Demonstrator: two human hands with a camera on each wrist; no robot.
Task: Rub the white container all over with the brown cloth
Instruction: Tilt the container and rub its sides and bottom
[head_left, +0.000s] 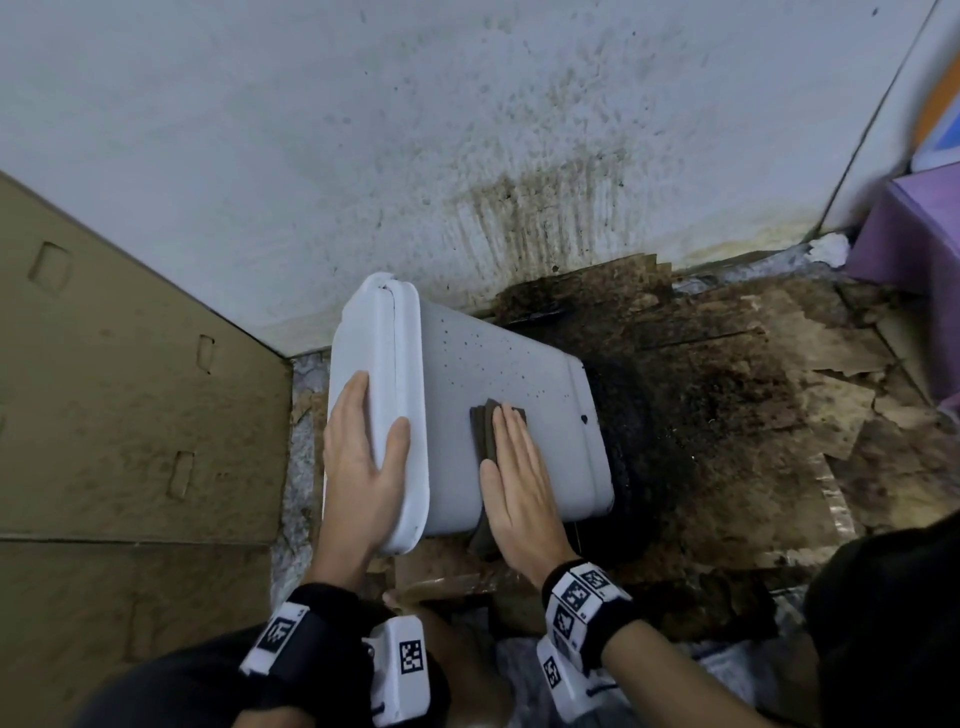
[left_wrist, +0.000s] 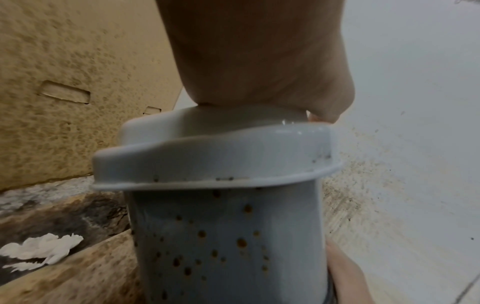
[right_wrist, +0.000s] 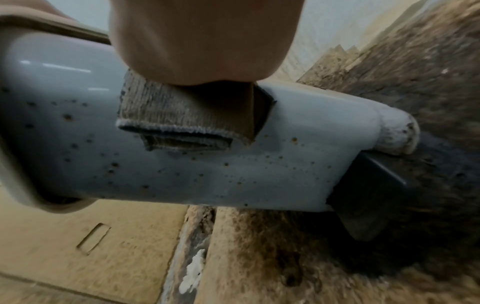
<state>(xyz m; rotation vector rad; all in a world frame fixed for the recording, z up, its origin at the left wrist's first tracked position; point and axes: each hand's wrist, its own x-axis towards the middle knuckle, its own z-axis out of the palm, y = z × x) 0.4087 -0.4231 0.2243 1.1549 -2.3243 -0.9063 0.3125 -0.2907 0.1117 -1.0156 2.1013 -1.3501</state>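
The white container (head_left: 467, 374) lies on its side, speckled with dark spots, its lid (head_left: 363, 338) turned to the left. My left hand (head_left: 358, 467) grips the lid end, fingers on the lid's face and thumb on its rim. In the left wrist view that palm (left_wrist: 259, 61) covers the lid above the spotted body (left_wrist: 228, 236). The folded brown cloth (head_left: 485, 431) sits on the container's upper side. My right hand (head_left: 519, 483) lies flat on it with straight fingers, pressing it down. The right wrist view shows the cloth (right_wrist: 182, 111) under the palm (right_wrist: 202, 41).
A stained cardboard box (head_left: 104, 389) stands close on the left. The spattered white wall (head_left: 467, 130) is right behind the container. Dirty, torn cardboard (head_left: 753, 389) covers the floor, with a dark object (head_left: 628, 415) under the container's far end. A purple box (head_left: 914, 234) sits at the right.
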